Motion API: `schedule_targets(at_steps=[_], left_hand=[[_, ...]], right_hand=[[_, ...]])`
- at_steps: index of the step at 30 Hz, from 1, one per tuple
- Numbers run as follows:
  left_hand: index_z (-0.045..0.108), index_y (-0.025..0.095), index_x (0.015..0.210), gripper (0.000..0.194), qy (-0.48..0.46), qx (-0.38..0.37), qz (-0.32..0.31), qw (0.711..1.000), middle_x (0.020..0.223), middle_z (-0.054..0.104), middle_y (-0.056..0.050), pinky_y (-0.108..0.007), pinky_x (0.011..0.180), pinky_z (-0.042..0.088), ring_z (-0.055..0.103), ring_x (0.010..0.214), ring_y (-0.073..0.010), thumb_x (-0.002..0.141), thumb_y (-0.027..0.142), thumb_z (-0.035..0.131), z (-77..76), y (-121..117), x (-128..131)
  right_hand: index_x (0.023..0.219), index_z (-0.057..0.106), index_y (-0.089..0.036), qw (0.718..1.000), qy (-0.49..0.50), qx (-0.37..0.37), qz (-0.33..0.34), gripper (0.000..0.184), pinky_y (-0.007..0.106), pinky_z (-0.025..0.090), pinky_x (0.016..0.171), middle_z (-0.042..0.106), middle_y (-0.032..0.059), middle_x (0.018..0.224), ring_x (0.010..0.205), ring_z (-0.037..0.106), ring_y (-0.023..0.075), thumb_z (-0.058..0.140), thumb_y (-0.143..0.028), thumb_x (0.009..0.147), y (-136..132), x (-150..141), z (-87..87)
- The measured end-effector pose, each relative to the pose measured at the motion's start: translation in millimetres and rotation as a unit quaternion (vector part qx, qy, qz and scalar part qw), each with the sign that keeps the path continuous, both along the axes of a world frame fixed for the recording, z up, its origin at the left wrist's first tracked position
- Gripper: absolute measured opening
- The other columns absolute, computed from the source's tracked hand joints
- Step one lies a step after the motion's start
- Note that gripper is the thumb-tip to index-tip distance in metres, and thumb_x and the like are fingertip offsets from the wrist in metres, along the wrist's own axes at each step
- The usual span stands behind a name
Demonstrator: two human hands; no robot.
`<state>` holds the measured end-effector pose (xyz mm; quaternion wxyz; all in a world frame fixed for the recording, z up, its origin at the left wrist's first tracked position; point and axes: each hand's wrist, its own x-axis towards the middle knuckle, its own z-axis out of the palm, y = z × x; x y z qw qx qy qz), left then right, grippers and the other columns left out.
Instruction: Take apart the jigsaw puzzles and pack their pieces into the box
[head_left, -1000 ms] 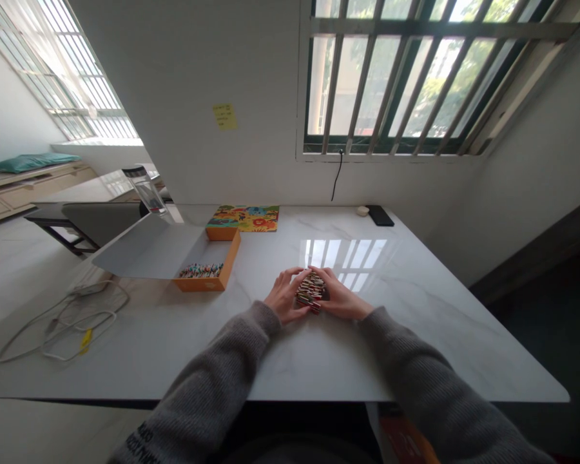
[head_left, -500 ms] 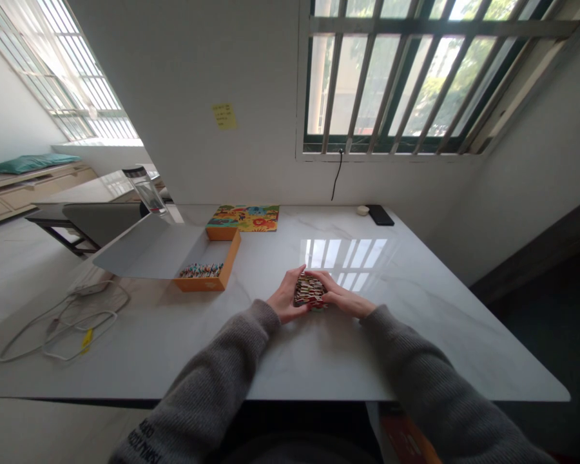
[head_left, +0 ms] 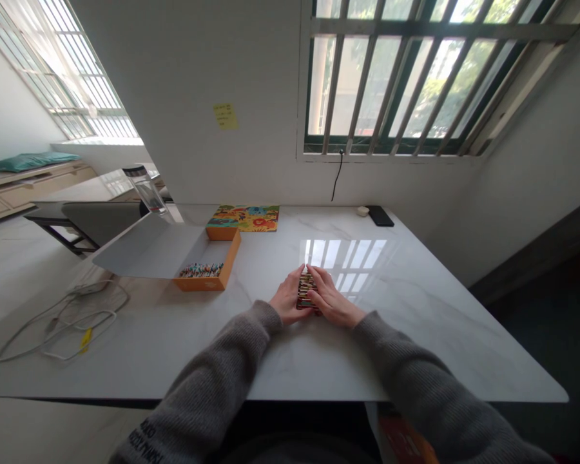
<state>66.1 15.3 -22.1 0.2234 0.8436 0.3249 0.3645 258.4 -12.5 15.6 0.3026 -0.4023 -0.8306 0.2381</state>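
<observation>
Right hand (head_left: 336, 303) shifted round stack (head_left: 306, 291) — box (head_left: 231, 259) apart

Bundle of thin flat pieces (head_left: 305, 290), many packed face to face, edges showing upward; pieces small, too fine to count or tell single outlines; colours mixed along edges: cream, dark brown, reddish, reddest toward near end; bundle compact, roughly squared on side toward left hand (head_left: 287, 299), far end narrowing where fingertips nearly meet; right side partly hidden under fingers of right hand (head_left: 334, 301); bundle clasped between both palms, above near-middle part of pale tabletop (head_left: 309, 361); whether underside touches surface, cannot tell
</observation>
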Motion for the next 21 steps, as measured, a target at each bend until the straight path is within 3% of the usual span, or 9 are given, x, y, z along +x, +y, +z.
schedule_targets(at_steps=[6,10,14,18,21], left_hand=[[0.000,0.021,0.157,0.114,0.058,0.023,0.006,0.998,0.150,0.032,-0.017,-0.055,0.110,0.037,0.040,0.132,-0.0372,0.069,0.034,0.072,5.4,-8.2,-2.6],[0.001,0.022,0.157,0.116,0.055,0.015,0.004,0.998,0.148,0.035,-0.017,-0.054,0.108,0.038,0.042,0.130,-0.0367,0.065,0.030,0.071,4.2,-7.6,-1.8],[-0.001,0.021,0.156,0.120,0.061,-0.002,0.004,0.998,0.147,0.037,-0.017,-0.054,0.109,0.037,0.043,0.130,-0.0368,0.060,0.028,0.071,5.6,-9.1,-0.6],[0.010,0.021,0.155,0.103,0.062,-0.011,0.009,0.998,0.144,0.042,-0.015,-0.052,0.110,0.035,0.043,0.131,-0.0331,0.069,0.030,0.066,18.0,-12.7,-16.1],[0.030,0.021,0.149,0.079,0.076,0.025,0.095,0.992,0.132,0.056,-0.011,-0.049,0.107,0.036,0.049,0.123,-0.0298,0.074,0.023,0.056,34.6,-11.5,-43.7]], right_hand=[[0.157,0.004,-0.029,0.999,0.018,-0.037,0.020,0.066,0.049,0.020,0.123,0.022,0.0106,0.152,0.145,0.025,0.0259,0.037,-0.042,0.101,-3.5,2.9,0.9],[0.157,0.004,-0.028,0.999,0.005,-0.028,0.023,0.083,0.049,0.019,0.123,0.023,0.0118,0.151,0.146,0.022,0.0277,0.055,-0.037,0.093,-3.3,1.7,-0.7],[0.156,0.009,-0.028,0.999,0.034,-0.023,0.027,0.096,0.047,0.026,0.121,0.029,0.0119,0.146,0.141,0.032,0.0280,0.069,-0.028,0.082,0.6,1.4,-1.3],[0.153,0.024,-0.028,0.997,0.056,-0.040,0.026,0.092,0.044,0.037,0.115,0.038,0.0101,0.136,0.130,0.045,0.0267,0.075,-0.028,0.076,2.7,2.9,1.4],[0.149,0.032,-0.028,0.997,0.053,-0.049,0.020,0.086,0.041,0.041,0.112,0.040,0.0090,0.132,0.126,0.048,0.0255,0.076,-0.030,0.075,1.1,2.9,4.6]])
